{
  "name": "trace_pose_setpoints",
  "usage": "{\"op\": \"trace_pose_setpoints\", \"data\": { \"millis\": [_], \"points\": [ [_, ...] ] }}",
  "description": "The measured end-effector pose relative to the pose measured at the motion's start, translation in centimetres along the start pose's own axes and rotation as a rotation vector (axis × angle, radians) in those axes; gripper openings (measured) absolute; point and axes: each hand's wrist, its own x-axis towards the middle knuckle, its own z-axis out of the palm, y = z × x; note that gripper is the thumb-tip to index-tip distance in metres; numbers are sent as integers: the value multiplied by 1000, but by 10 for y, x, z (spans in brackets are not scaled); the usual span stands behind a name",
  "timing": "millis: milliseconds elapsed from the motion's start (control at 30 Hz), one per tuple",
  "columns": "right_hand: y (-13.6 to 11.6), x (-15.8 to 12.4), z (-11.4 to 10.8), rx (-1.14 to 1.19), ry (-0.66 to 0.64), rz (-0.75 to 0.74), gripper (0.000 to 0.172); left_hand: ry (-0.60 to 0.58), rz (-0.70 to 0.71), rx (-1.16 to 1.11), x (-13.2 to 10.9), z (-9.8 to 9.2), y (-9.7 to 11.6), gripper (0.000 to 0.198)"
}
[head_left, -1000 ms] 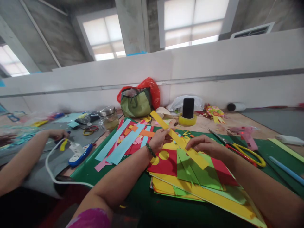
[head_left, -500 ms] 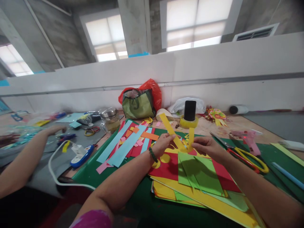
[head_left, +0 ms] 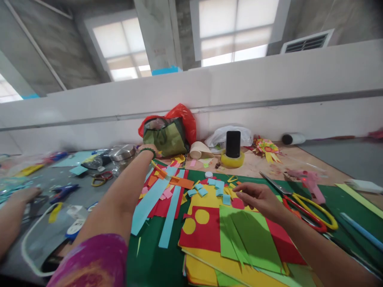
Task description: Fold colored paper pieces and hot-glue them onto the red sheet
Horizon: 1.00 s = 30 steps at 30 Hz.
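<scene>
"Left hand point(head_left: 158, 150) on the far side: any room?"
"Tight! Green bag point(head_left: 167, 137) dead ahead, metal-lidded jar point(head_left: 122, 152) just left!"
"And the right hand point(head_left: 254, 195)?"
"Scissors point(head_left: 295, 196) fence off its right, pink glue gun point(head_left: 312, 187) beyond them!"
"Straight out to the far side?"
"Phone point(head_left: 233, 144) standing on the tape roll point(head_left: 232, 160), but there's a slim gap left of it, before the cream paper roll point(head_left: 200, 150)!"
"Near side, then?"
"There's the lane! Bare green mat point(head_left: 155, 259) between the blue strips point(head_left: 171, 217) and the paper stack point(head_left: 200, 271)!"
"From the left?"
"Blocked low: the left forearm point(head_left: 125, 199) slants right across, near to far!"
</scene>
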Motion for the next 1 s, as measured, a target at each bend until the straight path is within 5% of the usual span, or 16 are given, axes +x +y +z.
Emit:
{"op": "trace_pose_setpoints", "data": {
  "millis": [200,300,500,667,800,900,1000],
  "points": [
    [-9,-2,1,-135,0,-28,36,-140,-106,303,25,73,-35,36],
    [-8,-1,1,-160,6,-25,34,-207,-119,394,26,89,-51,37],
    [-4,0,1,-152,8,-35,34,-243,-145,524,31,74,-53,38],
    [1,3,1,-122,33,-67,37,-272,-121,503,25,52,-7,19],
    [2,8,-1,-79,134,-64,41,-452,-57,353,-22,50,42,14],
    [-3,8,-4,2,217,-100,41,-789,11,133,-84,60,68,15],
    [-8,6,-3,204,210,-98,42,-1004,71,51,-143,76,84,19]
  ]
}}
